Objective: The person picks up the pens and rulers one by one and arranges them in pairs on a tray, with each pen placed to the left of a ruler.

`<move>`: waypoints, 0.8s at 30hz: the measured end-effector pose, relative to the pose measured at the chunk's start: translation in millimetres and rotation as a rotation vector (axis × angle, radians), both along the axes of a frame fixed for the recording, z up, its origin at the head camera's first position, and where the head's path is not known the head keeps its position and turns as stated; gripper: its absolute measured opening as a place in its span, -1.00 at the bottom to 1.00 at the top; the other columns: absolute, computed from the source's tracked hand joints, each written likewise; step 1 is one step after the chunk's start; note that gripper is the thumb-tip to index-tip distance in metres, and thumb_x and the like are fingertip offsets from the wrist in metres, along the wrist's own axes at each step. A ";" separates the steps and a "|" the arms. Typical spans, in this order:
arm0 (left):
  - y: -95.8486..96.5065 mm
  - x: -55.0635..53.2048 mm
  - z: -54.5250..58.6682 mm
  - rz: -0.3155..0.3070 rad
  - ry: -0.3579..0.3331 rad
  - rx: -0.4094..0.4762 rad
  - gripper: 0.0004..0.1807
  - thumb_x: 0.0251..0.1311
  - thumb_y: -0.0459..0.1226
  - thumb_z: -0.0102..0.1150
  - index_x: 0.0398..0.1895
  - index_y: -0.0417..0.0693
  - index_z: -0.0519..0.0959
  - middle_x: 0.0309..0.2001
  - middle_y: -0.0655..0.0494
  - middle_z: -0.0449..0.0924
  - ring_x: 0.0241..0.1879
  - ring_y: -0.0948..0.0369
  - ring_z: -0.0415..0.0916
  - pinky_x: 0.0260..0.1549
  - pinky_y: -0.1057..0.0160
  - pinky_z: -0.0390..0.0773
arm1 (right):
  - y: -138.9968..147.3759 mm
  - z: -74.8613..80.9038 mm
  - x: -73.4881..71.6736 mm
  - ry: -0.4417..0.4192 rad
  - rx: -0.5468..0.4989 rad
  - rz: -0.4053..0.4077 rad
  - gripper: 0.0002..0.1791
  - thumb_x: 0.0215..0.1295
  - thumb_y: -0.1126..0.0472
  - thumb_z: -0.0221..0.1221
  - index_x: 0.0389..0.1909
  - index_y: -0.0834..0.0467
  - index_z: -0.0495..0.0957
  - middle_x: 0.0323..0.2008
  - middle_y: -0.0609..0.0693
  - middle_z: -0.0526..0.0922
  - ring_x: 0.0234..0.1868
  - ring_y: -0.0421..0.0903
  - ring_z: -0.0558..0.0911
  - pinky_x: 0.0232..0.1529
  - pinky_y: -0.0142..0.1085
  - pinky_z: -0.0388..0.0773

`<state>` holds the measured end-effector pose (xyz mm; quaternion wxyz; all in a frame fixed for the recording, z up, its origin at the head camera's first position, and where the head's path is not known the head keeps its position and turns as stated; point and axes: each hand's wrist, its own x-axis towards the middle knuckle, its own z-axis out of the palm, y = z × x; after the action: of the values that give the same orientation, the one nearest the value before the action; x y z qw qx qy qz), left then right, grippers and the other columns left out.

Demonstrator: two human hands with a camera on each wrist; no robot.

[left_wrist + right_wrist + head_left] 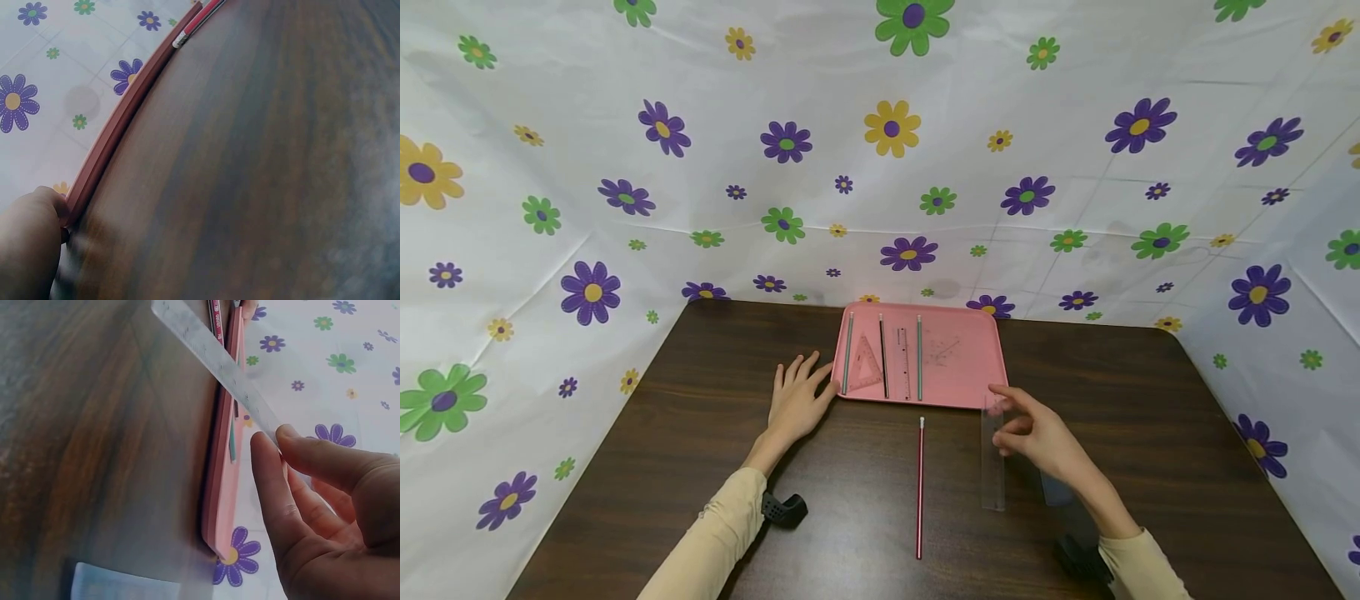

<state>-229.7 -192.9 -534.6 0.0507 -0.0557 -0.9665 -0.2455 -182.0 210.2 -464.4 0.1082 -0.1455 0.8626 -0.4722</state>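
Note:
My right hand (1045,437) pinches a clear ruler (234,381) between thumb and fingers near one end. In the head view the ruler reaches toward me from the front right edge of the pink tray (973,367). My left hand (797,406) lies at the tray's front left corner, fingers extended and thumb touching its edge. Inside the tray lie a green pencil (847,354), a clear set square (866,367), a black pencil (883,358), a narrow clear ruler (903,367) and another green pencil (919,358). A red pencil (920,492) lies on the table before the tray.
On the dark wooden table (850,517), a flat, translucent bluish thing (1057,492) lies partly under my right forearm; its kind cannot be told. Faint dark lines (942,350) show in the tray's right part. A flowered white sheet (842,100) stands behind the table.

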 end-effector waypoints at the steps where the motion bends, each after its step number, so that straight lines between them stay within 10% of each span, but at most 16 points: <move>1: -0.1 -0.2 -0.3 0.000 0.003 0.000 -0.42 0.47 0.17 -0.18 0.45 0.24 0.37 0.56 0.01 0.10 0.58 -0.06 -0.13 0.50 -0.22 -0.35 | -0.9 0.4 -0.6 0.006 0.000 -0.004 -0.19 0.21 0.44 0.30 0.47 0.06 0.24 0.05 0.24 0.50 -0.38 -0.14 0.70 -0.34 -0.33 0.68; 24: -0.8 -0.9 -0.9 0.001 -0.007 -0.017 -0.41 0.47 0.20 -0.21 0.45 0.27 0.35 0.57 0.04 0.08 0.58 -0.04 -0.15 0.51 -0.21 -0.36 | -14.9 12.3 -23.7 0.095 -0.075 -0.024 -0.22 0.23 0.48 0.27 0.47 0.13 0.24 -0.08 0.27 0.61 -0.29 -0.03 0.71 -0.34 -0.33 0.71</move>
<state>-230.6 -193.7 -535.5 0.0468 -0.0548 -0.9687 -0.2375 -205.8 195.3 -452.1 0.0560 -0.1611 0.8502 -0.4980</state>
